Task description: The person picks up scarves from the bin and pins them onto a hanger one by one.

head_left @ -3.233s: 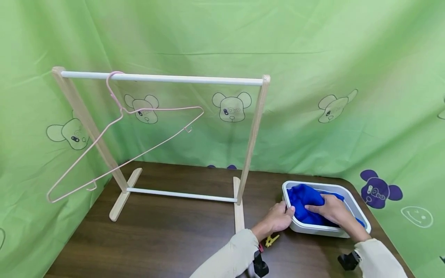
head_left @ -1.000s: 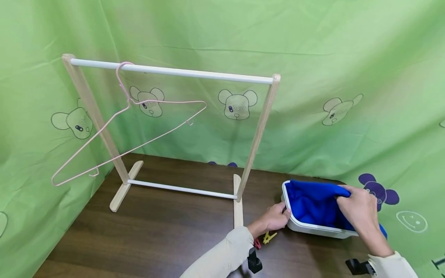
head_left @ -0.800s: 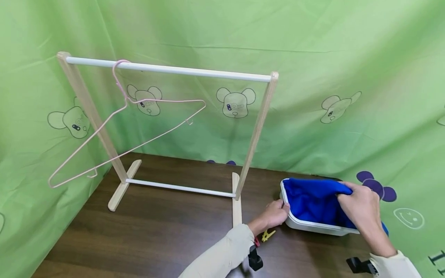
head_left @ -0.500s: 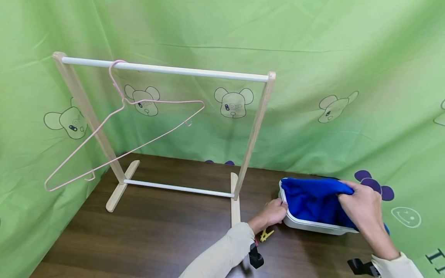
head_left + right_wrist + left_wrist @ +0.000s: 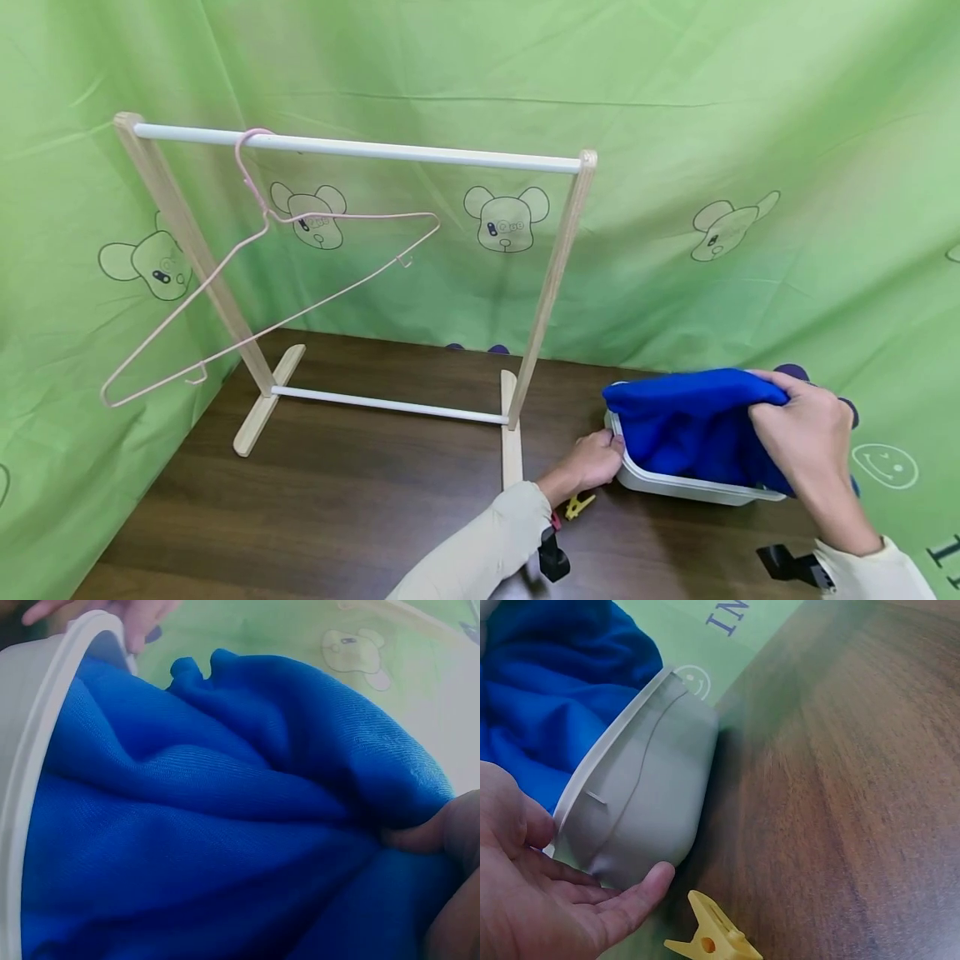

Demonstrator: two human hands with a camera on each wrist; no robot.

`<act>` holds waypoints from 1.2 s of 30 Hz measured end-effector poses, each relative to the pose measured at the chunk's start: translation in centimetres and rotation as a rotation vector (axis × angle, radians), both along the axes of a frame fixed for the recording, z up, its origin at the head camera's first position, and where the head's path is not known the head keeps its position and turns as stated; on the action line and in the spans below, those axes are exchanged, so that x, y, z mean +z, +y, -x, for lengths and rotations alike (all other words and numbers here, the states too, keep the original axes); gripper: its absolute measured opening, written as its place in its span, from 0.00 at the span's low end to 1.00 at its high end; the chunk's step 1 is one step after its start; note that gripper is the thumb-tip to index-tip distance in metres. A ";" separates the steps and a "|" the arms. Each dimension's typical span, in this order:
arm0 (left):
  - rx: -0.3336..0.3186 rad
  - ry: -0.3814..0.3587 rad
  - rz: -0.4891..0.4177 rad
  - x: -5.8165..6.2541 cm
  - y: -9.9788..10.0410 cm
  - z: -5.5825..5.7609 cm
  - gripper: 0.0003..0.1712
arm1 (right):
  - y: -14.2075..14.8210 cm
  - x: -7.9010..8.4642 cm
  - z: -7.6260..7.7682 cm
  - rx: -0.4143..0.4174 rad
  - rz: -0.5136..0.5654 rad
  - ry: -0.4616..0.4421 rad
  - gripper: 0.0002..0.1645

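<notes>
Cloth (image 5: 690, 417) in bright blue fills the white tub (image 5: 697, 490) at the lower right of the head view, its upper edge bunched above the rim. Our right hand (image 5: 806, 433) pinches that edge near the tub's right end, thumb against the fabric. Our left hand (image 5: 596, 458) grips the tub's near left corner, thumb at the rim and the other fingers against the outer wall. Just below it on the brown table (image 5: 375, 500) we see a yellow clip (image 5: 578, 507) and part of a red clip (image 5: 556, 521), half hidden by the sleeve (image 5: 480, 542). On the left half of the frame stands a rack (image 5: 551, 287) with wooden posts and white bars; a pink hanger (image 5: 255, 190) hooks over its top bar. A green curtain (image 5: 645, 125) printed with bear heads spans the background.

From the left wrist, we find the tub's wall across the centre left, our hand's fingers spread along its end at the lower left, the cloth inside at the upper left and the yellow clip at the bottom.

From the right wrist, the cloth covers most of the frame, its folds gathering towards our thumb at the right edge. The tub's rim curves down the left side, and some of our left fingers show at the upper left.
</notes>
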State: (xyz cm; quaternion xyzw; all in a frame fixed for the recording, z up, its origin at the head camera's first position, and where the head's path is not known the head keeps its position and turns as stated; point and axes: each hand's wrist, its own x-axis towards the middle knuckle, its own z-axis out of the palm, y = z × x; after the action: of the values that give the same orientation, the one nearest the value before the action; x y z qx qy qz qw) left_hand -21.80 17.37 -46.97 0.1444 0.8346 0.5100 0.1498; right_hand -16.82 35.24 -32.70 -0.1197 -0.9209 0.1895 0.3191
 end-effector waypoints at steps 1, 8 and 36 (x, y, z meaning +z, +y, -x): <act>0.001 -0.009 -0.004 0.0 0.0 -0.1 0.19 | -0.1 0.1 -0.1 -0.007 0.017 0.005 0.24; 0.004 -0.003 -0.005 -0.2 -0.1 -0.1 0.19 | -0.4 0.7 -0.3 -0.039 0.124 0.081 0.22; -0.042 0.023 -0.005 0.0 -1.1 -0.1 0.15 | -1.7 4.3 -1.5 -0.015 0.112 0.333 0.21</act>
State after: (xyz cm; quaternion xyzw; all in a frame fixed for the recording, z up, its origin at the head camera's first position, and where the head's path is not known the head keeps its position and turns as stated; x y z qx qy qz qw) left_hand -21.69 16.23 -46.96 0.1683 0.8318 0.5070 0.1507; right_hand -15.36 33.57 -28.44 -0.1108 -0.8424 0.2552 0.4615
